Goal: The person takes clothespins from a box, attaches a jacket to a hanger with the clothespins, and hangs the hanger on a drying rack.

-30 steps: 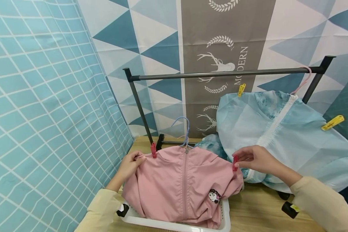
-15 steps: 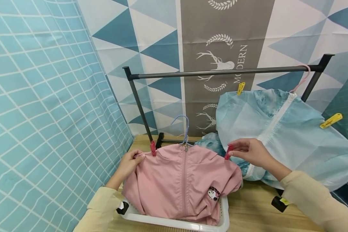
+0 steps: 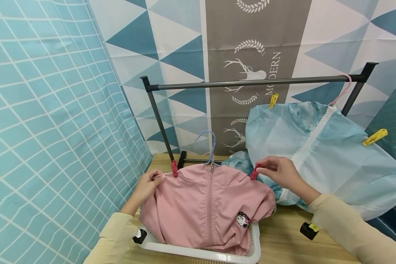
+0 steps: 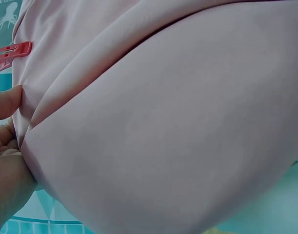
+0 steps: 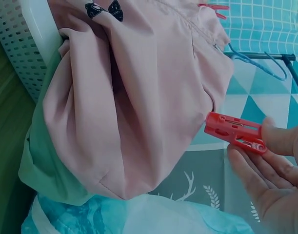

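Note:
A pink zip-up jacket [image 3: 188, 209] with a cartoon patch is draped on a blue hanger [image 3: 213, 145], its lower part in a white basket [image 3: 184, 251]. My left hand [image 3: 147, 187] pinches the jacket's left shoulder edge between thumb and fingers. Beside it, a red clothespin [image 3: 174, 168] is clipped on the same shoulder. My right hand [image 3: 281, 174] pinches a second red clothespin [image 5: 234, 132] between thumb and fingers. That pin's tip meets the right shoulder edge; whether it bites the cloth, I cannot tell.
Behind stands a dark metal rack [image 3: 217, 84]. A light blue jacket [image 3: 343, 154] hangs from its right end on a pink hanger [image 3: 346, 88], with yellow clothespins [image 3: 375, 137] on its shoulders. A blue checked curtain [image 3: 52, 128] borders the left; the table [image 3: 283, 234] is wooden.
My right hand has carried its red clothespin leftward and up along the right shoulder, closer to the collar. My left hand has stayed at the left shoulder.

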`<state>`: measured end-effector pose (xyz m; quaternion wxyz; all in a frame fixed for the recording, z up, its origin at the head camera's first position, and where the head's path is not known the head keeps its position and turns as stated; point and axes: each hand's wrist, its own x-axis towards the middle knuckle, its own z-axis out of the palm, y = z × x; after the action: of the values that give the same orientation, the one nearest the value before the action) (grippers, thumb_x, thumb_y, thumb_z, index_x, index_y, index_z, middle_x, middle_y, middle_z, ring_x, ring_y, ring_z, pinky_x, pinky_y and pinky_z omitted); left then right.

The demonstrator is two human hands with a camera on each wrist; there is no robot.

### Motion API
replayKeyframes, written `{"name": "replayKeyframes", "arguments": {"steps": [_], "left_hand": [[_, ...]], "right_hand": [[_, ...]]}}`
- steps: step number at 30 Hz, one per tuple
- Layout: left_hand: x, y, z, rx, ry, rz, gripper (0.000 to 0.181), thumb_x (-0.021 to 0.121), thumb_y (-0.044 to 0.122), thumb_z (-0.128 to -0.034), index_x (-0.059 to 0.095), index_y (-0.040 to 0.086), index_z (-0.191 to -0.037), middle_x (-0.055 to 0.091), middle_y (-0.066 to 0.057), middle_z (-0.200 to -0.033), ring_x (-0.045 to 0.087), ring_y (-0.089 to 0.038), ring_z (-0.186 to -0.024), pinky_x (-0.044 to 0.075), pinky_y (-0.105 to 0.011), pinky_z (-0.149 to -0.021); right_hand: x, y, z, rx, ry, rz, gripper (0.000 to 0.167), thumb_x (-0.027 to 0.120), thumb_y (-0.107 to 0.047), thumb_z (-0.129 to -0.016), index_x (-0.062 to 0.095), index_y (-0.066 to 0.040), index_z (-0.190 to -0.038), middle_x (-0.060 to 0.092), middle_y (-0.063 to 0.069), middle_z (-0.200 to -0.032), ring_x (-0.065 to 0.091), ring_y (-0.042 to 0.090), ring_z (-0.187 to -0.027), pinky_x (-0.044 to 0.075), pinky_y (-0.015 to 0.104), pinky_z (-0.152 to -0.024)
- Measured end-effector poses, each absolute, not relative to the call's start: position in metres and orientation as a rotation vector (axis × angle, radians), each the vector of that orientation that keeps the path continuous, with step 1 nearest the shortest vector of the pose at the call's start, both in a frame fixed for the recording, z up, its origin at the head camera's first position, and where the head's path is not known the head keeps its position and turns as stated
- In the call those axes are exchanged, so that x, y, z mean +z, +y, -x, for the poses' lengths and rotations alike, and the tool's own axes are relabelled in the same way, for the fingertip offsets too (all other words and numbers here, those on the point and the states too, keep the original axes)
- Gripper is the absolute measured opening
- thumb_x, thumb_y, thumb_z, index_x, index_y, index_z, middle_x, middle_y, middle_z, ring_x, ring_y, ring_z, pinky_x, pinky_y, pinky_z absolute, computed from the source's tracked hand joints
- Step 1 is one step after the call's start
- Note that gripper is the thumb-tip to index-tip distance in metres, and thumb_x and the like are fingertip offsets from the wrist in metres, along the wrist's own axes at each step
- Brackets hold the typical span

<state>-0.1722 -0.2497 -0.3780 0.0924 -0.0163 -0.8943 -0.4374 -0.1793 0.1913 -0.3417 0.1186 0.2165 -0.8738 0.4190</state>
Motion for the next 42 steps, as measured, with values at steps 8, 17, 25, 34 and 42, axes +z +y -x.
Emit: {"name": "replayKeyframes", "arguments": {"steps": [8,17,25,34,42], "left_hand": [[-0.379,-0.250,0.172,-1.298,-2.646,0.068,0.013,0.065,0.009,-0.1007,0.070,-0.002,-0.099,0.064,-0.008,-0.086,0.052,-0.014,-0.077,0.043,-0.025,-0.069],[-0.378,-0.250,0.170,-1.312,-2.623,0.047,0.012,0.065,0.009,-0.1002,0.070,-0.002,-0.099,0.063,-0.007,-0.084,0.051,-0.012,-0.076,0.042,-0.024,-0.070],[-0.379,-0.250,0.170,-1.321,-2.601,0.033,0.011,0.066,0.007,-0.0993,0.070,-0.002,-0.097,0.060,-0.004,-0.081,0.051,-0.011,-0.074,0.043,-0.023,-0.069],[-0.381,-0.251,0.170,-1.348,-2.602,0.035,0.013,0.066,0.009,-0.0998,0.069,-0.003,-0.098,0.061,-0.005,-0.082,0.051,-0.011,-0.075,0.043,-0.024,-0.069],[-0.381,-0.250,0.171,-1.362,-2.594,0.019,0.011,0.065,0.006,-0.0994,0.069,-0.004,-0.098,0.061,-0.005,-0.082,0.051,-0.010,-0.075,0.043,-0.023,-0.070]], "right_hand": [[-0.342,0.185,0.180,1.236,-2.531,-0.601,0.008,0.076,-0.003,-0.092,0.078,0.001,-0.098,0.078,0.017,-0.094,0.072,-0.002,-0.079,0.056,0.015,-0.072],[-0.347,0.178,0.186,1.288,-2.498,-0.621,0.006,0.074,-0.002,-0.093,0.077,0.002,-0.091,0.078,0.015,-0.083,0.071,-0.003,-0.072,0.056,0.018,-0.068],[-0.361,0.177,0.192,1.388,-2.557,-0.660,0.006,0.073,-0.004,-0.094,0.076,0.001,-0.091,0.078,0.015,-0.088,0.071,0.001,-0.073,0.059,0.024,-0.069],[-0.372,0.181,0.190,1.521,-2.649,-0.662,0.030,0.070,-0.014,-0.099,0.070,0.004,-0.122,0.075,0.016,-0.109,0.071,0.003,-0.092,0.059,0.023,-0.079],[-0.381,0.189,0.193,1.517,-2.630,-0.897,0.033,0.071,-0.002,-0.095,0.064,0.016,-0.122,0.074,0.022,-0.105,0.068,0.002,-0.090,0.058,0.022,-0.078]]}}
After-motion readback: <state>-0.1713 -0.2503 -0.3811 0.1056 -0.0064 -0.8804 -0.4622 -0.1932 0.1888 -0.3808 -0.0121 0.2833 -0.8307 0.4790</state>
